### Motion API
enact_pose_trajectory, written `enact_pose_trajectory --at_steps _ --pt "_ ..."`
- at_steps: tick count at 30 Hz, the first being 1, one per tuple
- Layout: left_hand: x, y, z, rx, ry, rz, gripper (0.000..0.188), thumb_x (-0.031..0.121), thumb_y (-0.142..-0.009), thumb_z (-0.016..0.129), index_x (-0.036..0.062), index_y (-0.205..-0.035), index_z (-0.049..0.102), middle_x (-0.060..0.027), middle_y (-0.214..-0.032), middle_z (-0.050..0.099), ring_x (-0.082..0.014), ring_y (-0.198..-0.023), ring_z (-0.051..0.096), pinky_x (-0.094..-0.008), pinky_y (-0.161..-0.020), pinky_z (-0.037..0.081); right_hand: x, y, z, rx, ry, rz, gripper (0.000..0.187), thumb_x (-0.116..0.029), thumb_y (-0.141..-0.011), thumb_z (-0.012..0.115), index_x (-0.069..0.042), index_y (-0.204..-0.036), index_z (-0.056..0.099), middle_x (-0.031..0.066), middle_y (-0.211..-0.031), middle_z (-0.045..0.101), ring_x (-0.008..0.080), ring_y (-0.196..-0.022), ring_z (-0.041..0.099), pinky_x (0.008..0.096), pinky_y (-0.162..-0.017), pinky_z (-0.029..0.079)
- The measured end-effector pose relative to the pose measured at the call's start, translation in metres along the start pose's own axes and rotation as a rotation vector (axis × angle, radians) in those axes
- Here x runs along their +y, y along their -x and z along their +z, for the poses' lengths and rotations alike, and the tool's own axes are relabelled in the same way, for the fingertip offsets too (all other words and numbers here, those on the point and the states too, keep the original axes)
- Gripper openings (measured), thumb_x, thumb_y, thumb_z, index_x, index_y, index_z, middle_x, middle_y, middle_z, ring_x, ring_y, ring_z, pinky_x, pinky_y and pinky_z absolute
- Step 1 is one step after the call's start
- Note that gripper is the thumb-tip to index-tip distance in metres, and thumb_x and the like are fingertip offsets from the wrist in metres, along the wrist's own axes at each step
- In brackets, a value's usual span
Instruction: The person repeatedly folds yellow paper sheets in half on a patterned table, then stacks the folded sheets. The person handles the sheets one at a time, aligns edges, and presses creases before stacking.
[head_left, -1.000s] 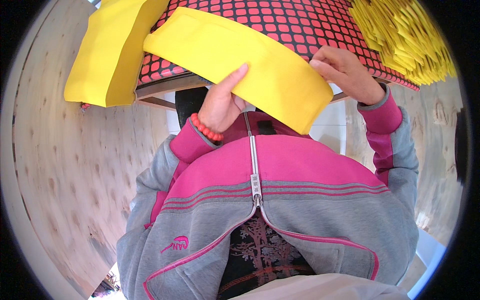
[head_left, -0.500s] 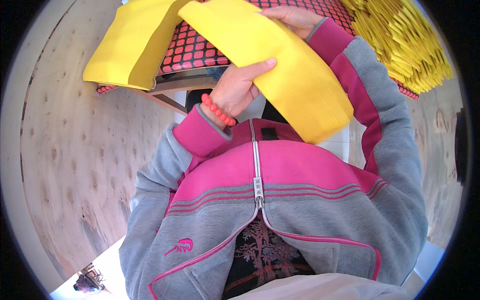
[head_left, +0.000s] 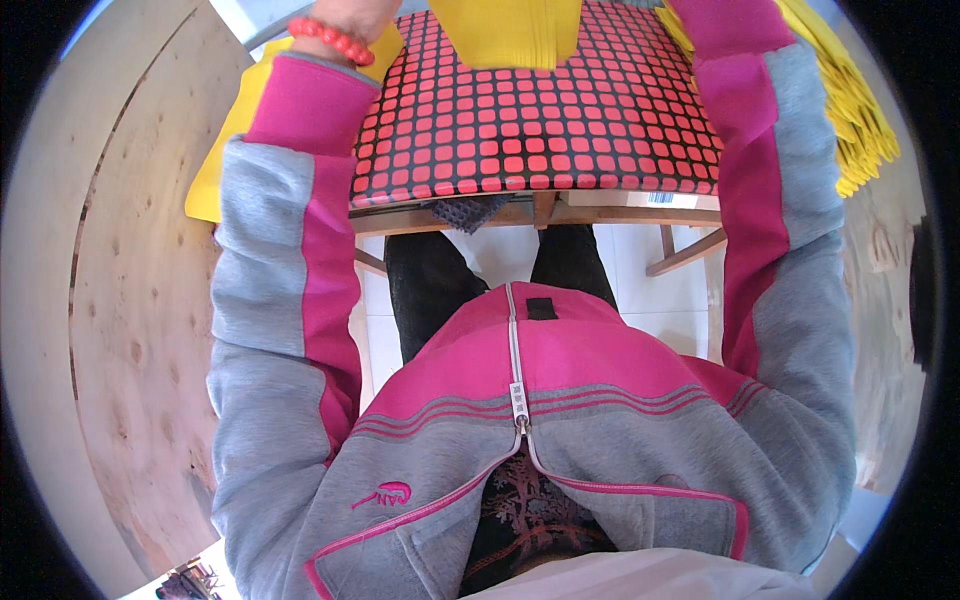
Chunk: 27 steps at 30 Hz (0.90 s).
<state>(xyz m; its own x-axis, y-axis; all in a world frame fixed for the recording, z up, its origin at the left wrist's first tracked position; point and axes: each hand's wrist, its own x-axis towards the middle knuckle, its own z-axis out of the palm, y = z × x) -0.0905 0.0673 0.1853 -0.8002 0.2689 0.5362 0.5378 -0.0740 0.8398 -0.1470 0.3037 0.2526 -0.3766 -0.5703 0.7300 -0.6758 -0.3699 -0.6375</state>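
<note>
My left hand (head_left: 352,14) reaches to the far edge of view above the left yellow stack (head_left: 215,165). Only its wrist, with a red bead bracelet (head_left: 330,42), and part of the back show; its fingers are cut off. My right arm (head_left: 745,110) stretches far on the right, its hand beyond the upper edge. Between the arms, a yellow stack of flat sheets (head_left: 508,32) lies at the far side of the table, partly cut off. Whether either hand touches it cannot be seen.
A red-and-black checked cloth (head_left: 540,130) covers the wooden-framed table. Many folded yellow pieces (head_left: 855,130) are heaped at the far right, beside my sleeve. A dark textured item (head_left: 468,211) pokes out under the tabletop. A wooden panel (head_left: 140,300) stands at left.
Both arms have stretched forward and apart. The yellow stack that both hands held near my chest is now at the table's far side. The right hand has left the view.
</note>
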Motion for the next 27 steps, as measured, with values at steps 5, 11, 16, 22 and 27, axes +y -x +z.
enact_pose_trajectory --at_steps 5,11,16,22,27 --pt "-0.071 0.032 -0.014 -0.019 -0.159 -0.252 0.04 0.02 -0.096 0.071 0.0006 -0.13 0.062 -0.0072 -0.118 0.071 -0.0173 -0.109 0.067 -0.0322 -0.098 0.052 0.05 0.065 0.024 0.12 -0.275 0.272 0.054 -0.032 -0.107 0.049 0.007 -0.144 0.044 0.0202 -0.142 0.056 0.026 -0.129 0.057 0.0367 -0.109 0.049" --pt "-0.108 0.041 0.003 -0.009 -0.126 -0.247 0.042 0.02 -0.096 0.071 0.0015 -0.132 0.061 -0.0057 -0.122 0.068 -0.0165 -0.111 0.065 -0.0323 -0.098 0.051 0.084 0.092 0.026 0.253 -0.388 0.322 0.045 -0.023 -0.109 0.044 0.008 -0.142 0.047 0.0177 -0.142 0.056 0.0247 -0.129 0.056 0.0386 -0.109 0.047" --pt "-0.099 0.032 -0.002 -0.071 -0.067 -0.273 0.043 0.02 -0.096 0.069 0.0011 -0.134 0.059 -0.0071 -0.127 0.066 -0.017 -0.118 0.061 -0.0336 -0.101 0.05 0.081 0.083 0.021 0.236 -0.442 0.249 0.043 -0.021 -0.11 0.042 0.008 -0.142 0.046 0.0173 -0.142 0.056 0.0242 -0.128 0.057 0.038 -0.107 0.048" --pt "-0.112 0.054 0.01 -0.008 -0.101 -0.371 0.042 0.018 -0.097 0.069 -0.0011 -0.133 0.059 -0.0063 -0.125 0.068 -0.0166 -0.108 0.066 -0.0297 -0.095 0.051 0.104 0.107 0.046 0.38 -0.382 0.303 0.044 -0.02 -0.11 0.039 0.009 -0.143 0.044 0.0169 -0.141 0.057 0.0242 -0.126 0.059 0.0369 -0.105 0.05" --pt "-0.101 0.06 0.005 -0.03 0.162 -0.601 0.043 0.016 -0.098 0.067 -0.001 -0.136 0.057 -0.011 -0.13 0.066 -0.0199 -0.113 0.066 -0.0328 -0.099 0.053 0.124 0.114 0.027 0.28 -0.601 0.529 0.043 -0.018 -0.11 0.037 0.008 -0.143 0.045 0.0184 -0.14 0.058 0.0242 -0.126 0.059 0.0374 -0.104 0.049"
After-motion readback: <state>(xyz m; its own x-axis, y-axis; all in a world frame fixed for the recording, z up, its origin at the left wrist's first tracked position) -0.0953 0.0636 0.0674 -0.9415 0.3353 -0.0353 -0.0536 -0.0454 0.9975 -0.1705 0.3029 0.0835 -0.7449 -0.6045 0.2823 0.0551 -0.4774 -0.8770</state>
